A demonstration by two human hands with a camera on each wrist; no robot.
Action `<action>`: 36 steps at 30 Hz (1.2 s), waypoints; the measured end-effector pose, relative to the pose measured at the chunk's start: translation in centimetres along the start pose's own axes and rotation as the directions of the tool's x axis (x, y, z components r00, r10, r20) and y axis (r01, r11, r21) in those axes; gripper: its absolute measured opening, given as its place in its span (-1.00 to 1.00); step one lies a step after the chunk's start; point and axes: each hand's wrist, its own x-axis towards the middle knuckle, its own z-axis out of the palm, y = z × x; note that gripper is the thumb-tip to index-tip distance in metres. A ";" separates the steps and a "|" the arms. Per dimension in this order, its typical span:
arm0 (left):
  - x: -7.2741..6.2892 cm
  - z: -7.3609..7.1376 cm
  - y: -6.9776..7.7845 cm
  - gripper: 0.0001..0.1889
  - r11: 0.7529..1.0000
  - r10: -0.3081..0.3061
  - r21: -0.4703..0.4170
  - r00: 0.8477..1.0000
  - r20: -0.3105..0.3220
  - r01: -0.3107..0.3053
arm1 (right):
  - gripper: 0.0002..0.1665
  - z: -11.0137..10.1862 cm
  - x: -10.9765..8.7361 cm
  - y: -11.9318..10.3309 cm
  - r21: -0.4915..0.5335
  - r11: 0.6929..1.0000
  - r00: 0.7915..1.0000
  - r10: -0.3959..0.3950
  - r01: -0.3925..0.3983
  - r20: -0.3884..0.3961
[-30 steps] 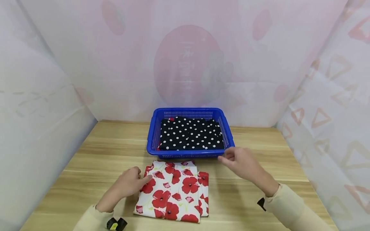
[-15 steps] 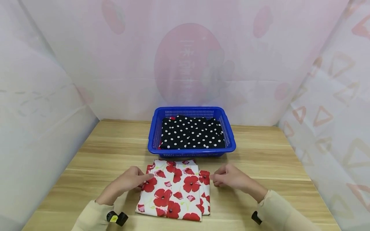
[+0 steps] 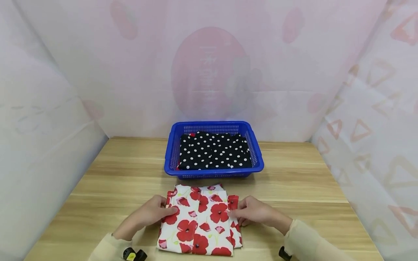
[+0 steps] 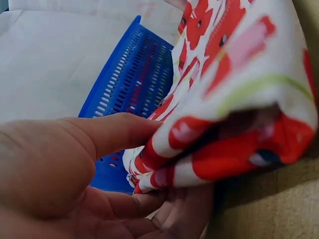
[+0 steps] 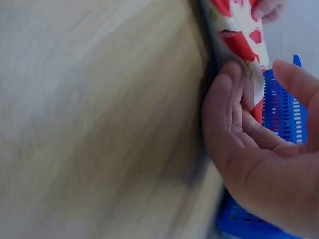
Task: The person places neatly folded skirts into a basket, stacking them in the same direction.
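A folded white garment [image 3: 202,226] with red poppies lies on the table in front of the basket, its layers slightly offset at the right. My left hand [image 3: 152,213] pinches its left edge, thumb on top and fingers underneath; the left wrist view shows the garment's thick folded layers [image 4: 234,94] raised between them. At the opposite edge is my right hand [image 3: 256,212], thumb over the fabric in the head view. In the right wrist view its fingers [image 5: 227,107] curl under the garment's edge [image 5: 241,45], while the thumb appears a little apart from the cloth.
A blue perforated plastic basket [image 3: 213,173] stands just behind the garment. Inside it lies black cloth with white dots [image 3: 213,150], with bits of red showing at its left. Pale printed walls [image 3: 140,83] enclose the wooden table [image 3: 124,174] at the back and sides.
My right hand has come down from beside the basket's front right corner to the garment's right edge. My left hand has stayed at the left edge, and the basket has not moved.
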 end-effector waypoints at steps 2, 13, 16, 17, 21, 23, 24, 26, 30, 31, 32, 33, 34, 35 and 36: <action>0.0 0.0 -0.1 -0.60 1.000 0.009 -0.014 1.000 0.007 -0.009 | -0.62 0.4 -0.1 0.0 -0.124 0.990 0.997 -0.067 0.063 -0.028; -0.7 0.0 -1.1 -0.57 0.990 0.020 -0.143 1.000 0.018 -0.018 | -0.71 1.1 -0.2 0.2 -0.066 0.994 0.989 -0.089 0.081 -0.114; -1.2 0.0 -0.9 -0.59 0.989 0.006 -0.145 1.000 0.014 -0.004 | -0.68 0.8 -0.6 -0.1 -0.047 0.996 0.990 -0.079 0.073 -0.120; -1.4 0.0 -0.7 -0.59 0.989 0.005 -0.145 1.000 0.016 -0.003 | -0.66 0.6 -0.9 -0.3 -0.051 0.996 0.989 -0.079 0.073 -0.122; -2.6 0.0 0.3 -0.60 0.989 0.036 -0.142 0.999 0.039 -0.030 | -0.61 -0.3 -2.2 -1.5 -0.099 0.991 0.987 -0.107 0.095 -0.121; -3.2 -0.1 1.0 -0.60 0.987 0.067 -0.146 0.996 0.054 -0.059 | -0.63 -0.8 -3.1 -2.2 -0.113 0.987 0.986 -0.125 0.113 -0.110; -3.5 -0.2 1.4 -0.59 0.987 0.084 -0.142 0.995 0.056 -0.076 | -0.64 -1.1 -3.6 -2.6 -0.113 0.986 0.986 -0.133 0.121 -0.100; -4.1 -0.4 2.3 -0.57 0.983 0.123 -0.147 0.990 0.067 -0.112 | -0.68 -1.7 -4.5 -3.5 -0.108 0.985 0.986 -0.144 0.135 -0.082; -5.4 -1.5 4.2 -0.51 0.964 0.204 -0.195 0.974 0.095 -0.183 | -0.71 -2.7 -6.1 -5.2 -0.077 0.985 0.986 -0.158 0.154 -0.055; -5.7 -1.9 4.7 -0.50 0.957 0.224 -0.212 0.969 0.104 -0.199 | -0.71 -2.9 -6.4 -5.6 -0.079 0.984 0.985 -0.164 0.159 -0.053; -6.0 -2.2 5.2 -0.50 0.951 0.239 -0.226 0.965 0.108 -0.211 | -0.70 -3.2 -6.7 -6.1 -0.080 0.983 0.984 -0.172 0.167 -0.053; -6.2 -2.6 5.7 -0.50 0.945 0.256 -0.237 0.960 0.112 -0.224 | -0.69 -3.5 -7.0 -6.5 -0.083 0.981 0.982 -0.180 0.175 -0.054; -6.5 -2.9 6.2 -0.51 0.941 0.272 -0.242 0.956 0.112 -0.239 | -0.69 -3.8 -7.2 -7.0 -0.090 0.979 0.981 -0.189 0.183 -0.055; -6.6 -3.3 6.7 -0.51 0.935 0.290 -0.247 0.951 0.110 -0.256 | -0.69 -4.2 -7.4 -7.5 -0.096 0.976 0.978 -0.199 0.193 -0.055; -6.8 -3.7 7.3 -0.51 0.933 0.296 -0.244 0.949 0.105 -0.264 | -0.68 -4.5 -7.6 -7.9 -0.103 0.974 0.976 -0.211 0.204 -0.057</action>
